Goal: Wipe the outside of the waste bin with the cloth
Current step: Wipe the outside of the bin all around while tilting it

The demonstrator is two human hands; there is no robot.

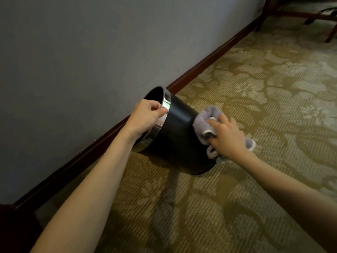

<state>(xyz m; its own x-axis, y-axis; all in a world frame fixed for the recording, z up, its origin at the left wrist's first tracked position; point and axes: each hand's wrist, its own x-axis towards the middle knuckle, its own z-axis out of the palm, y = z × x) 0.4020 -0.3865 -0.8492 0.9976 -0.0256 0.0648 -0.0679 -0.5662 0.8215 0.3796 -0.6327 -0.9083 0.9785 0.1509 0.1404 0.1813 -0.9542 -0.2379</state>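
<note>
The waste bin (179, 136), black with a shiny metal band round its rim, sits at the centre of the frame, tilted so its open mouth faces the upper left, toward the grey wall (82, 52). Only its lower edge meets the patterned carpet (255, 84) (the base is lifted on the side nearer the right of the frame).

The left hand (145, 116) grips the rim at the upper part of the bin, fingers curled over the metal band and thumb lying along its outer face. The right hand (227, 136) presses the grey cloth (205, 121) against the bin's base end, right of centre; its fingers are bent and clamped on the bunched fabric, part of which hangs loose below and behind the hand.

A dark wooden skirting board (209, 61) runs diagonally from lower left to upper right. Reddish furniture legs (331, 33) stand at the upper right corner.
</note>
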